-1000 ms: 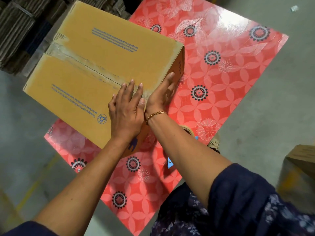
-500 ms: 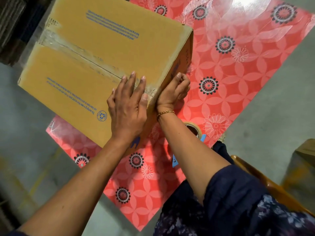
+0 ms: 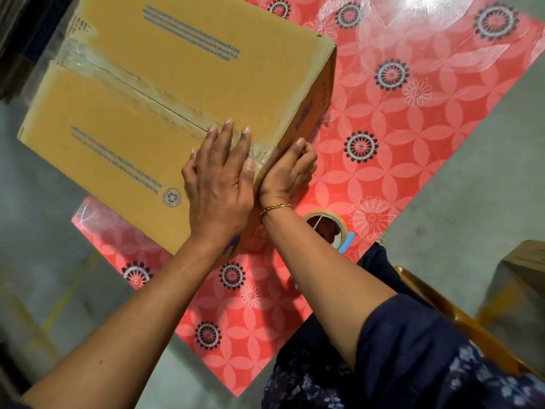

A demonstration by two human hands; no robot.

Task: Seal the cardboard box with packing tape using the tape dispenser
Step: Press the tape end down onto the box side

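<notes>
A brown cardboard box (image 3: 153, 93) with blue print stands on the red flowered table (image 3: 413, 128). Clear packing tape (image 3: 124, 81) runs along its top seam to the near edge. My left hand (image 3: 218, 187) lies flat on the box top, fingers apart, over the near end of the tape. My right hand (image 3: 290, 169) presses against the box's near side just below the edge, fingers curled in against the cardboard. The tape dispenser (image 3: 327, 228), a roll of tape with a blue handle, lies on the table behind my right wrist, partly hidden by it.
Grey concrete floor (image 3: 472, 202) surrounds the table. Another cardboard box (image 3: 525, 270) stands at the right edge. A wooden chair edge (image 3: 436, 299) shows beside my right arm. Stacked flat cardboard (image 3: 17, 39) lies at the upper left.
My right hand slid from the box's top edge down onto its side, fingers curling in. My left hand stayed flat on top. The view drew closer to the box.
</notes>
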